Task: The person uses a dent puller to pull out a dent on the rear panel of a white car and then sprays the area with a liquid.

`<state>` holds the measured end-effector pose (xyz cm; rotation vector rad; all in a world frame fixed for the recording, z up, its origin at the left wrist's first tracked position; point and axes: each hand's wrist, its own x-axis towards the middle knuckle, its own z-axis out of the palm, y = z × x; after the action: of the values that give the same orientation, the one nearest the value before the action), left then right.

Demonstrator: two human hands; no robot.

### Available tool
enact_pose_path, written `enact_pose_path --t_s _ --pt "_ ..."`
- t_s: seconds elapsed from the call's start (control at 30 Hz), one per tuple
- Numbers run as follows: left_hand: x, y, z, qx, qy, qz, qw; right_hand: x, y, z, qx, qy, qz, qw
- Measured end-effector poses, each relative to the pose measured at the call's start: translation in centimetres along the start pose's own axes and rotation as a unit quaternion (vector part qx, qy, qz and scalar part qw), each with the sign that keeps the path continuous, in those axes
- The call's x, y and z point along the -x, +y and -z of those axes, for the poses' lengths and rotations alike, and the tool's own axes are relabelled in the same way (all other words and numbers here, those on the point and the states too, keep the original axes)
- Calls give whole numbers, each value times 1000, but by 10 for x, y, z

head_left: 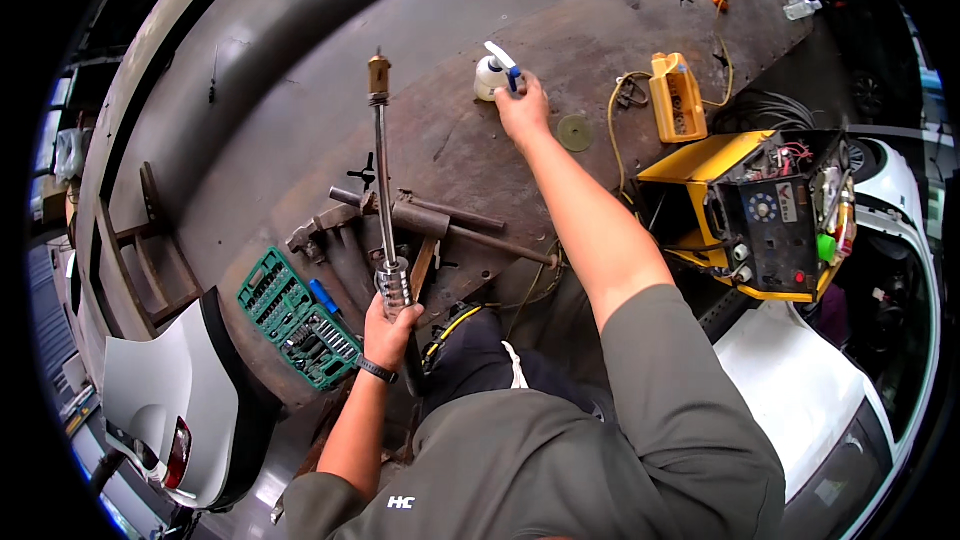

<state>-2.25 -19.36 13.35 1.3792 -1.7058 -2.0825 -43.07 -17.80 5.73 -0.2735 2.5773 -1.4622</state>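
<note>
In my left hand (392,325), closed round its lower end, is a long steel puller (385,190) with a ridged sliding weight and a brass-coloured fitting at the top. My right hand (523,110) is stretched forward, fingers wrapped round a white spray bottle (488,82) with a blue-and-white trigger head on the steel table (600,30). Below the puller lie several rusty hammers and bars (420,216). An open green socket set (275,290) lies left of them, beside a blue-handled tool (322,295). A round olive disc (574,133) lies right of my right hand.
An orange cut-open jug (677,98), cables and a yellow-black machine (720,158) stand right. A silver car panel with a tail light (160,385) is at lower left, a steel frame (150,270) behind it, a white car (785,390) at lower right.
</note>
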Motion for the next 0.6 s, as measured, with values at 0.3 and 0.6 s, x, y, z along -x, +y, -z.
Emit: enact_pose_path --t_s 0.3,0.6 --pt "-31 8 -12 -23 -37 25 999 58 35 65 -32 -17 148 988" --pt "-101 30 -102 -131 -254 45 957 331 18 372 -316 -138 5 939"
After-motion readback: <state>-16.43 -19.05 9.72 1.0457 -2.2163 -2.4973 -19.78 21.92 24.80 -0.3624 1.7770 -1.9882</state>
